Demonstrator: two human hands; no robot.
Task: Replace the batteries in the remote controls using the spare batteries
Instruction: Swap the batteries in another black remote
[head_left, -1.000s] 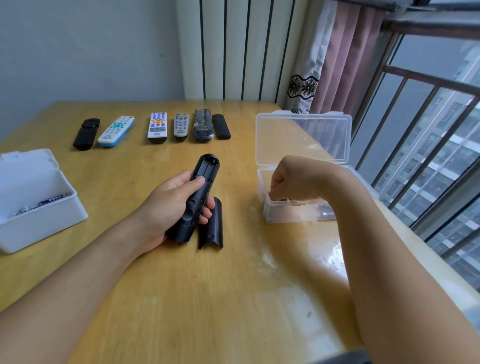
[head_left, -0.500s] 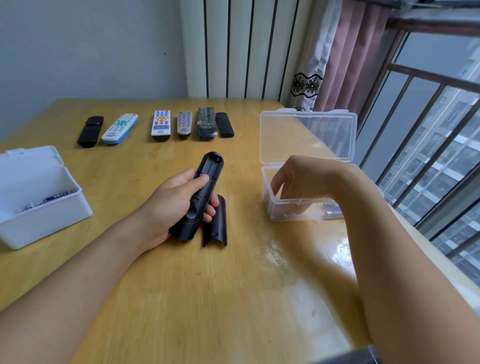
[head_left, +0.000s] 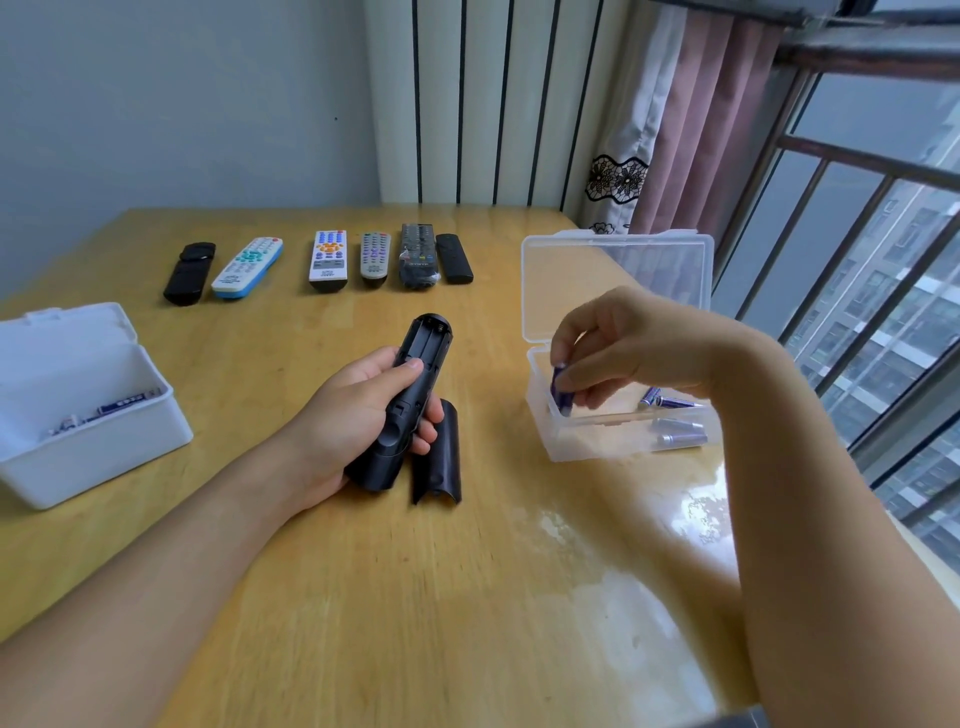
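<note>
The black remote (head_left: 415, 395) — back open, battery bay empty — lies gripped in the left hand (head_left: 358, 415) above the desk (head_left: 415, 597), its cover (head_left: 436, 454) just beside. The right hand (head_left: 618, 353) pinches a purple battery (head_left: 561, 392) over the clear box (head_left: 587, 441).

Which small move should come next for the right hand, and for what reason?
Probably carry the purple battery that the right hand pinches over the clear box across to the black remote in the left hand. Its battery compartment looks open and empty, and its cover lies beside it on the table.
</note>
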